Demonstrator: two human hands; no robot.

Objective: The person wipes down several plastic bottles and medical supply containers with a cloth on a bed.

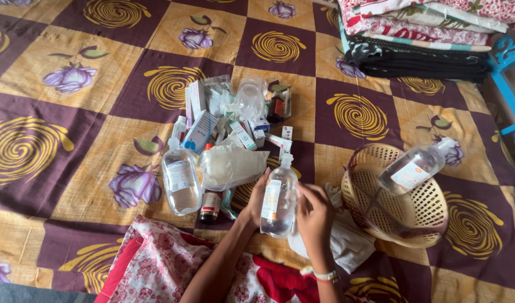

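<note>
Both hands close on one clear bottle (pixel 278 201), held upright with its cap at 12 o'clock. The left hand (pixel 257 197) wraps its fingers round the bottle's side from 9 o'clock, over the label; the right hand (pixel 313 216), a watch at its wrist, presses fingertips against the opposite side from 3 o'clock. The two-sided hold seems meant to steady a soft, liquid-filled body above the bed.

At 9 o'clock of the held bottle a second bottle (pixel 180 180) lies flat, and just below it a small brown bottle (pixel 211 205). A crumpled plastic bag (pixel 230 165) lies between the two clear bottles. At 11 to 12 o'clock a loose heap of boxes (pixel 201 130) and packets spreads out, apparently emptied there so that each item is in reach. At 3 o'clock a tan basket (pixel 400 221) stands tilted, a third bottle (pixel 413 166) resting across its rim. A white cloth (pixel 347 244) lies between the basket and the right hand.

The surface is a bedspread (pixel 55 146) of maroon and yellow squares with spirals and purple flowers. Folded blankets (pixel 420 33) are stacked at 1 o'clock, beside a blue frame (pixel 507 84) at the far edge.
</note>
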